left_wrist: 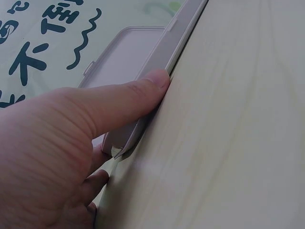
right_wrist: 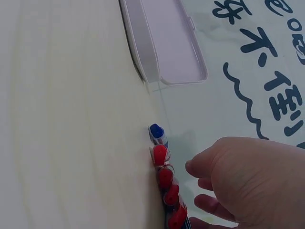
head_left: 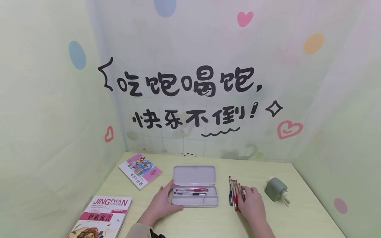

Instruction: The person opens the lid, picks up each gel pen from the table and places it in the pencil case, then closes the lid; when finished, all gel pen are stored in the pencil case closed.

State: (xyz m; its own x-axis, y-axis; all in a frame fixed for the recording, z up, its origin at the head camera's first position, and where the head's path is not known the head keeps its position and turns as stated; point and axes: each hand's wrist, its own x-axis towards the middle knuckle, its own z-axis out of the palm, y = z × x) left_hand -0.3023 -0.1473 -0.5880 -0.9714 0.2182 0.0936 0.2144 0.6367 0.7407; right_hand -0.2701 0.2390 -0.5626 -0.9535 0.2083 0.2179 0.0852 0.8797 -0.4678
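A pale lilac pencil case (head_left: 194,201) lies with its lid raised, holding a red pen (head_left: 194,189) and a black pen (head_left: 191,194) in its rear compartment. My left hand (head_left: 163,203) grips the case's left end, its thumb (left_wrist: 150,86) along the front wall and its other fingers round the side. To the right of the case, several pens (head_left: 235,193) lie side by side, one with a blue cap (right_wrist: 157,132), others with red caps (right_wrist: 165,177). My right hand (head_left: 251,205) is over the right side of this row, fingers bent; no pen shows between its visible fingertips.
A grey-green bottle-like object (head_left: 275,189) with a pale nozzle lies on the table right of my right hand. Two books are on the left: a pink and white one (head_left: 140,170) farther back, a larger one (head_left: 101,215) nearer. Fabric walls (head_left: 190,142) enclose the table.
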